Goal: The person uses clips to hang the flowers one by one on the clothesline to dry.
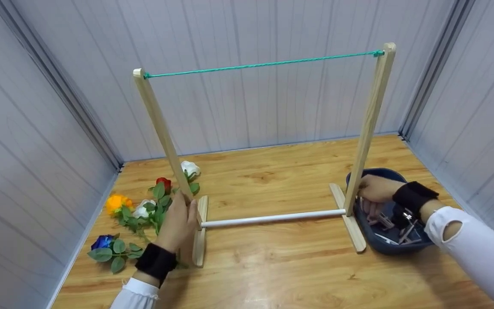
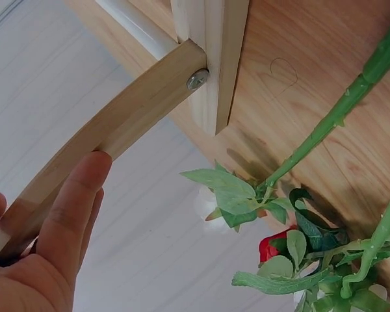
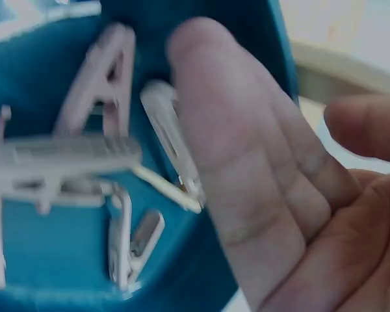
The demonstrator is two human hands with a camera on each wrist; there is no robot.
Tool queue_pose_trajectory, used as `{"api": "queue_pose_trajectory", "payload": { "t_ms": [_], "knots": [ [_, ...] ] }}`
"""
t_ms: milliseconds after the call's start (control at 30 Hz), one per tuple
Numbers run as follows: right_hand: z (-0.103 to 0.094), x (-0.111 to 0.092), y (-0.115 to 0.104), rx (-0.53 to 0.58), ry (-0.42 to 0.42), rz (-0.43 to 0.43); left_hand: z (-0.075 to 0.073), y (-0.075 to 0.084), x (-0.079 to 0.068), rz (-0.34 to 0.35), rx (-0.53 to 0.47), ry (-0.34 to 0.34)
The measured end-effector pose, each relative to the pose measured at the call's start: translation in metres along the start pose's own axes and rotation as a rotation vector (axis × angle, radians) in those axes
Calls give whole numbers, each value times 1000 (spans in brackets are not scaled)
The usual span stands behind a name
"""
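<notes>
A wooden frame stands on the table, with a left post [image 1: 157, 118], a right post [image 1: 370, 113], a green cord [image 1: 264, 65] tied between their tops and a white rod [image 1: 268, 219] low down. My left hand [image 1: 178, 223] grips the left post near its foot, thumb on one side and fingers on the other. Behind the right post, my right hand [image 1: 378, 189] reaches into a dark blue basin [image 1: 395, 248]. Its fingers [image 3: 227, 123] are extended over several pale pink clothespins [image 3: 101, 91], holding none.
Left of the frame lie artificial roses: a blue rose [image 1: 102, 242], an orange flower [image 1: 118, 204], a red rose [image 1: 164, 184] and a white rose [image 1: 191, 168]. Ribbed panels [image 1: 247, 111] wall the table at the back and both sides.
</notes>
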State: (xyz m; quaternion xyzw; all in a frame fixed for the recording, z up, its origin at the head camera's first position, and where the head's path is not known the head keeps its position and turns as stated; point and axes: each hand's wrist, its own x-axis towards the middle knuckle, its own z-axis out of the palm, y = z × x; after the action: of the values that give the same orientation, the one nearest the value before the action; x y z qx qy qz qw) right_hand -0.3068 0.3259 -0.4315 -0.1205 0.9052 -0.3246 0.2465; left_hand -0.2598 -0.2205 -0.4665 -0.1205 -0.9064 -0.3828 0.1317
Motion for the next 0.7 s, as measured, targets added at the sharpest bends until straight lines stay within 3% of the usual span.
{"api": "queue_pose_trajectory", "payload": {
  "t_ms": [133, 300, 567, 700],
  "knots": [
    [-13, -4, 7, -63, 118, -52, 0, 1, -2, 32, -20, 27],
    [-24, 0, 21, -115, 204, -34, -1, 7, -4, 86, -8, 122],
    [-35, 9, 48, -374, 274, -36, -2, 25, -11, -52, 83, 244],
    [-30, 12, 55, -491, 273, -59, -5, 30, -15, -103, 148, 237]
  ]
}}
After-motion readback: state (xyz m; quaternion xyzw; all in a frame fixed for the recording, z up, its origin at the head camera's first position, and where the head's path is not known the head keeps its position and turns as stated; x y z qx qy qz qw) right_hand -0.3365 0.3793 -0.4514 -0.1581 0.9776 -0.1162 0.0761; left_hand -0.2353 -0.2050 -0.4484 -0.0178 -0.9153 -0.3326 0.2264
